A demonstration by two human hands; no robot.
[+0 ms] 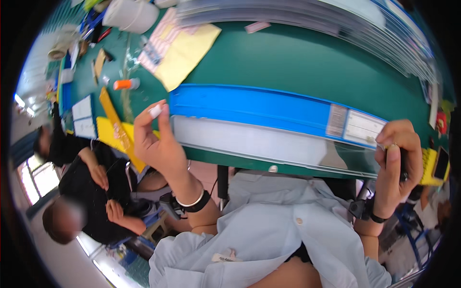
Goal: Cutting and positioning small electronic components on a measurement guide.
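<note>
Head view: we see a long blue plastic strip (259, 108) with a clear glossy lower band lying across the near edge of the green table (297, 62), bowed by the lens. A pale label panel sits near its right end. Our left hand (161, 144) is at the strip's left end, thumb and forefinger pinched on a small white piece (155, 111) just beside the strip's corner. Our right hand (396, 163) is curled tight around the strip's right end, thumb pressed along the clear band. Both wrists carry dark bands. Behind the strip, a yellow paper sheet (185, 55) lies flat over a striped sheet; an orange-capped tube (126, 84) lies to its left, and a white bucket (130, 14) stands further back. A thick stack of similar strips (336, 24) runs along the far right edge. To our left, below the table edge, another person in dark clothing (91, 192) sits with hands folded.
</note>
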